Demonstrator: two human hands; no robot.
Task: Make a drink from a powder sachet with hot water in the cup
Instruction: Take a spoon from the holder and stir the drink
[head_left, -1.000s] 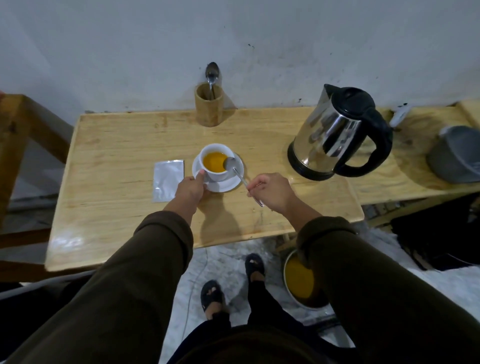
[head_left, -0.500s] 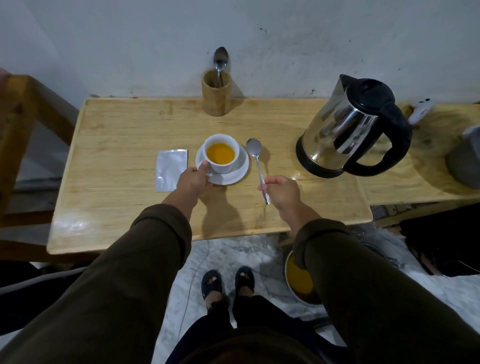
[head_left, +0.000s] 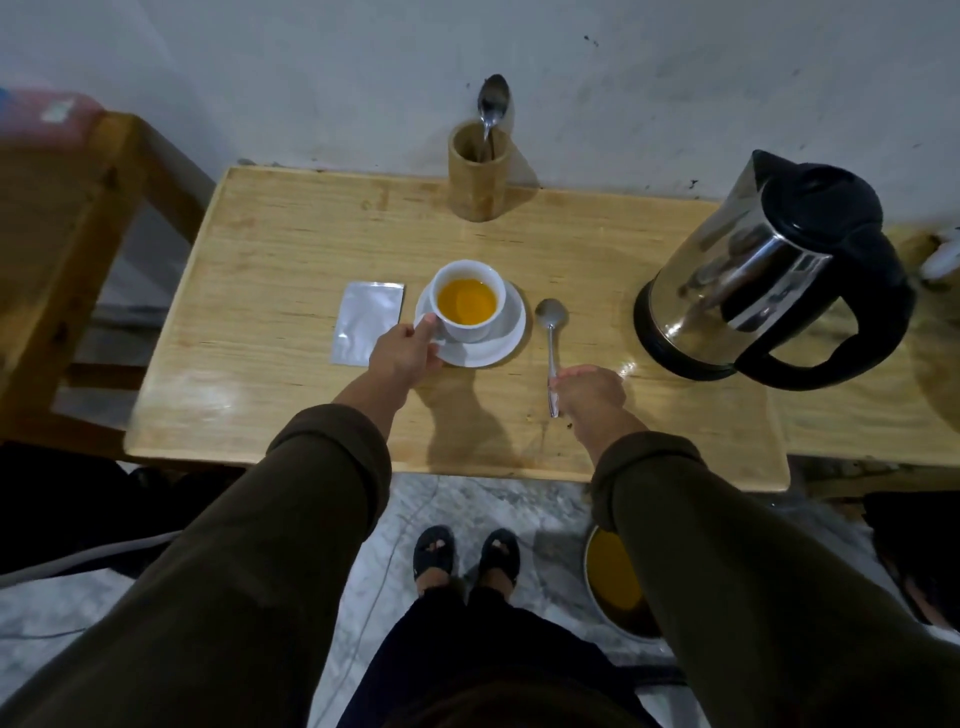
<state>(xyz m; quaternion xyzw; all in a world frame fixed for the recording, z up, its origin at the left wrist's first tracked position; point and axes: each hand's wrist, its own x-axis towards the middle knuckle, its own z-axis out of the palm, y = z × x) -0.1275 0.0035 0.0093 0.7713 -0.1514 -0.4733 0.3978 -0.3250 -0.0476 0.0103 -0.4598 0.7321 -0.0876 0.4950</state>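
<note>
A white cup (head_left: 470, 327) full of orange drink stands on a white saucer (head_left: 506, 340) in the middle of the wooden table (head_left: 291, 249). My left hand (head_left: 402, 351) holds the saucer's near-left edge, thumb against the cup's side. A metal spoon (head_left: 551, 343) lies flat on the table right of the saucer, bowl pointing away. My right hand (head_left: 589, 389) pinches the near end of its handle. A flat silver sachet (head_left: 369, 322) lies left of the saucer.
A steel kettle (head_left: 769, 275) with black lid and handle stands at the right. A wooden holder (head_left: 478, 174) with another spoon is at the back by the wall. A bowl of orange liquid (head_left: 618, 587) sits on the floor under my right arm.
The spoon has come out of the cup area and moved right, down onto the table beside the saucer. My left hand stays on the saucer.
</note>
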